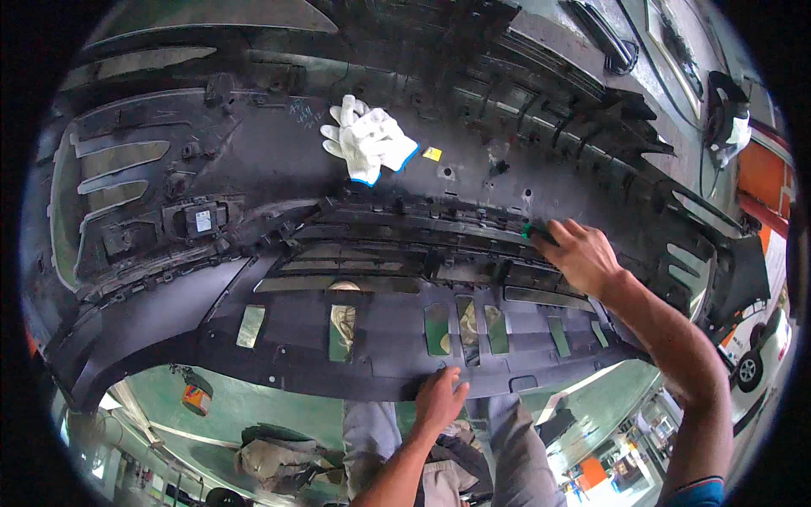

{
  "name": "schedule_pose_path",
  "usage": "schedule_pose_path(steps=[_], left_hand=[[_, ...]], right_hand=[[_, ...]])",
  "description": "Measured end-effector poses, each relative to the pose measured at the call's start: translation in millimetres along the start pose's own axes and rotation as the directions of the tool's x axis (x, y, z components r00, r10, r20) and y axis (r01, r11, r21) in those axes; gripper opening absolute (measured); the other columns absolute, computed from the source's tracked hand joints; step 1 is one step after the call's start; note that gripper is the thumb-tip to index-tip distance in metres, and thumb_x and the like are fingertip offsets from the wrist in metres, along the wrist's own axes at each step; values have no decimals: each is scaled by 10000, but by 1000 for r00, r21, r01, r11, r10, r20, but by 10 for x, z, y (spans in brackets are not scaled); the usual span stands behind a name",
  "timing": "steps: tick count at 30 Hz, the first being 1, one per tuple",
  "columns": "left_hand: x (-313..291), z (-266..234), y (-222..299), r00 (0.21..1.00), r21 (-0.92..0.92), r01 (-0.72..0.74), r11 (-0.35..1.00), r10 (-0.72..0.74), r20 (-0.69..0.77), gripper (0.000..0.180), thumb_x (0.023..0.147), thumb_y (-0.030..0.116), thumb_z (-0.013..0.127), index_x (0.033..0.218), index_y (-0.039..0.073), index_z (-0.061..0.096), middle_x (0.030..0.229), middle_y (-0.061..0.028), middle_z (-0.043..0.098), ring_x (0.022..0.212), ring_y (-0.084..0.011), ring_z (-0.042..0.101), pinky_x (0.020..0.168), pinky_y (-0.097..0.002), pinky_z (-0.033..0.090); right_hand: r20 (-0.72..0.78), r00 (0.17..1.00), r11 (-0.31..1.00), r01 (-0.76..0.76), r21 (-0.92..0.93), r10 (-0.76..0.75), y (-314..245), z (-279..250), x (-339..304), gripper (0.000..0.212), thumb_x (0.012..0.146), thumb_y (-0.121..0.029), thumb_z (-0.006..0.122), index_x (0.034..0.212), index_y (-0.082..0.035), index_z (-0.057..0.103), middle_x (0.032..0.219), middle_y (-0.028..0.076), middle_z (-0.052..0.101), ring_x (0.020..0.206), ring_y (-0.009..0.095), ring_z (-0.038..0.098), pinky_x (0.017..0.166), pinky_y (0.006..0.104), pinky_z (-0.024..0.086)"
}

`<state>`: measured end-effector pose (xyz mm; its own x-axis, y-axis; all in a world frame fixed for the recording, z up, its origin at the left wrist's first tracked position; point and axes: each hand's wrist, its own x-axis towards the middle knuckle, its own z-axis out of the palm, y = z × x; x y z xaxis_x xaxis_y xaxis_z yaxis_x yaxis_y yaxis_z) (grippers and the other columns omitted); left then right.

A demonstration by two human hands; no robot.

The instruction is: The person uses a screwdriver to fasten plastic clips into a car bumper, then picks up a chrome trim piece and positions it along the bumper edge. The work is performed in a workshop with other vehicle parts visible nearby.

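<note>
A large black car bumper (pixel 279 359) lies with its inner side up in front of me, with slots and clips along it. My left hand (pixel 439 401) is at its near edge, fingers curled over the rim. My right hand (pixel 581 253) reaches over the grille section (pixel 380 253) right of the middle. Its fingers close on a small dark object with a green end (pixel 528 230); the kind is mostly hidden by the hand. White knit gloves (pixel 367 139) with blue cuffs lie on the bumper's far part, beside a small yellow tag (pixel 432 154).
An orange and dark container (pixel 196 397) is below the bumper at the left. Dark cloth (pixel 279 456) lies near my legs. A long black part (pixel 600 34) rests at the far right. Farther right are an orange panel (pixel 764 177) and a white vehicle (pixel 764 351).
</note>
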<state>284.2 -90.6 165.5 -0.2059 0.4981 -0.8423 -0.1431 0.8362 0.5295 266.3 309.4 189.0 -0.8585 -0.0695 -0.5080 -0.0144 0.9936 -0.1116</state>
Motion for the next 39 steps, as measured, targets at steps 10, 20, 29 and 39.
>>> schedule_pose_path(steps=[10, 20, 29, 39], left_hand=[[52, -137, 131, 999, 133, -49, 990, 51, -5, 406, 852, 246, 772, 1203, 88, 643, 1150, -121, 729, 1067, -336, 688, 911, -447, 519], [13, -90, 89, 996, 39, -83, 996, 85, -39, 373, 851, 244, 755, 1164, 71, 651, 1099, -127, 719, 1020, -348, 681, 869, -481, 515], [1, -66, 37, 1000, -60, -12, 998, 12, -1, 380, 867, 242, 753, 1184, 61, 646, 1142, -133, 728, 1047, -337, 696, 886, -447, 539], [25, -102, 116, 1000, -74, 1, 997, -2, -12, 385, 873, 246, 745, 1197, 64, 645, 1109, -139, 741, 1012, -346, 710, 851, -458, 551]], right_hand=[[396, 622, 248, -698, 672, 676, -89, 85, 200, 329, 899, -258, 705, 1145, -46, 654, 850, 174, 659, 742, 352, 667, 682, 449, 550], [247, 737, 465, -612, 640, 630, -82, 191, 198, 270, 948, -272, 635, 1100, -52, 661, 782, 119, 646, 600, 268, 606, 582, 379, 530], [152, 974, 978, -186, 97, 170, -172, -36, 100, 338, 874, -161, 706, 1201, -96, 653, 1074, 140, 601, 859, 329, 656, 729, 424, 558], [57, 909, 874, -413, 254, 413, -237, 7, 90, 247, 925, -266, 655, 1050, -54, 667, 978, 168, 631, 845, 320, 664, 748, 421, 572]])
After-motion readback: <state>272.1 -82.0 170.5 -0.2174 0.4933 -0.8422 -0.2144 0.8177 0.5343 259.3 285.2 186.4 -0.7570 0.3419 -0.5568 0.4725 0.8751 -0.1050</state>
